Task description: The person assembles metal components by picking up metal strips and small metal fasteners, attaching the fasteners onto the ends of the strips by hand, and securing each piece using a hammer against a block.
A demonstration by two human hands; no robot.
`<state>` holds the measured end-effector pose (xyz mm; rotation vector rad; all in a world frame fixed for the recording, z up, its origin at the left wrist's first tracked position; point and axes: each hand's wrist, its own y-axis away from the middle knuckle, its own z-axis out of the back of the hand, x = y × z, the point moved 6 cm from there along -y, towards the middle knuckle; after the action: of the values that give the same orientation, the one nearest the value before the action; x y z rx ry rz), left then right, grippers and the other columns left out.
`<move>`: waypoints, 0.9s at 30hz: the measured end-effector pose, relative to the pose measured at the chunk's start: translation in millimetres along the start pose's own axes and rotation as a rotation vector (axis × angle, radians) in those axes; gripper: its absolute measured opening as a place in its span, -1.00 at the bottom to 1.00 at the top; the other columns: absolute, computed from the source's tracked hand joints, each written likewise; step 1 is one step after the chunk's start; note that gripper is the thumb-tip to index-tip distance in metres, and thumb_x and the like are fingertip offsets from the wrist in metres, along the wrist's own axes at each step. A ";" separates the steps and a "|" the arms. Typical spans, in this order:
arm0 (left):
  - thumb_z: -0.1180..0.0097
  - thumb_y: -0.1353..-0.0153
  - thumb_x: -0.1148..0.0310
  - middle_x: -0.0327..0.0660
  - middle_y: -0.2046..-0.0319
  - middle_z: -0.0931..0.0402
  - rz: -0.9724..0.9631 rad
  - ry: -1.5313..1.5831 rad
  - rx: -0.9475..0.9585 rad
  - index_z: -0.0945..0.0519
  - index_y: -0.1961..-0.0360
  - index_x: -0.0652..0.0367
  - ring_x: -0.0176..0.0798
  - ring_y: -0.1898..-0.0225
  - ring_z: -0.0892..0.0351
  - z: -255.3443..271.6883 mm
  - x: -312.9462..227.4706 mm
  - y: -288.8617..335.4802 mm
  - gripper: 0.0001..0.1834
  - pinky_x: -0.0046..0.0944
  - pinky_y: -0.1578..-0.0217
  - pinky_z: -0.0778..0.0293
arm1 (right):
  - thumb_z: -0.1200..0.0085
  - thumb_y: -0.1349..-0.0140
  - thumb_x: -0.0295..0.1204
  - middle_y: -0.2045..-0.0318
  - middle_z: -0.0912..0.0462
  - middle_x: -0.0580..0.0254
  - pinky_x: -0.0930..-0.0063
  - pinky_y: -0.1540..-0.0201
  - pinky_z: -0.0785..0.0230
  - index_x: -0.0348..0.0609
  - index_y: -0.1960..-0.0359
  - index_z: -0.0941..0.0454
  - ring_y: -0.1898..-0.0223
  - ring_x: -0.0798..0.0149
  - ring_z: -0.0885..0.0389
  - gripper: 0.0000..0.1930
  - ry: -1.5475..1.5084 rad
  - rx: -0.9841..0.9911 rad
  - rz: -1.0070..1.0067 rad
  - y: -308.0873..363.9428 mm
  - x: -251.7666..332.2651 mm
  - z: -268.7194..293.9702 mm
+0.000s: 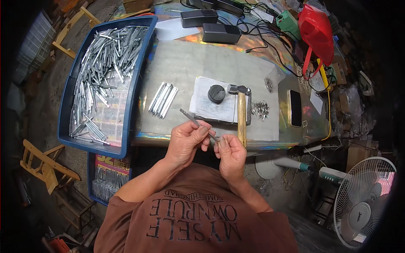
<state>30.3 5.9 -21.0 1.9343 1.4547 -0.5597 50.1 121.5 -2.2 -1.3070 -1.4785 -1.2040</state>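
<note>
Well over to the left, a blue tray (136, 86) holds heaped silver rods (120, 46). Next, a neat row of rods (163, 100) lies on the grey mat (181, 63). The left hand (185, 141) grasps a slim metal rod (190, 118), slanting above the table's near edge; beyond it, a black round block (216, 93) sits on white papers (202, 105). The right hand (231, 156) pinches the rod's lower end, so 2 hands share it. Rightward come a hammer (241, 114), small metal pieces (260, 110) and a phone (295, 108).

a head-worn fisheye looks down closely over the worktable (313, 122).
</note>
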 end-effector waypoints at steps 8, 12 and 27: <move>-0.01 -0.08 0.52 -0.04 0.42 -0.50 -0.389 -0.358 0.041 -0.47 0.38 0.36 -0.39 0.54 -0.44 -11.1 -19.4 14.9 -0.89 -0.44 0.54 -0.42 | 0.18 -0.21 -0.45 0.62 -0.33 0.44 0.80 0.60 -0.03 -0.20 0.40 -0.32 0.61 0.64 -0.16 -0.91 -0.131 0.012 0.005 -0.5 -2.2 -7.3; 0.00 -0.08 0.52 -0.05 0.42 -0.50 -0.332 -0.232 0.003 -0.47 0.38 0.37 -0.39 0.54 -0.44 -8.6 -14.9 12.0 -0.89 -0.44 0.55 -0.42 | 0.18 -0.21 -0.45 0.61 -0.33 0.43 0.80 0.60 -0.04 -0.21 0.40 -0.32 0.59 0.63 -0.19 -0.90 -0.187 0.036 -0.013 -1.9 -3.2 -9.8; -0.02 -0.09 0.45 -0.14 0.47 -0.50 -0.452 -0.411 -0.062 -0.49 0.39 0.33 -0.42 0.61 -0.39 -8.0 -45.5 -46.3 -0.87 -0.49 0.60 -0.33 | 0.19 -0.22 -0.42 0.68 -0.35 0.34 0.79 0.64 -0.01 -0.29 0.37 -0.39 0.68 0.59 -0.18 -0.82 -0.010 0.018 0.086 -3.8 5.4 3.3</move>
<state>-27.6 -11.0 4.1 1.3344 1.6059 -1.0326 45.6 125.8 1.8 -1.3525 -1.4227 -1.1279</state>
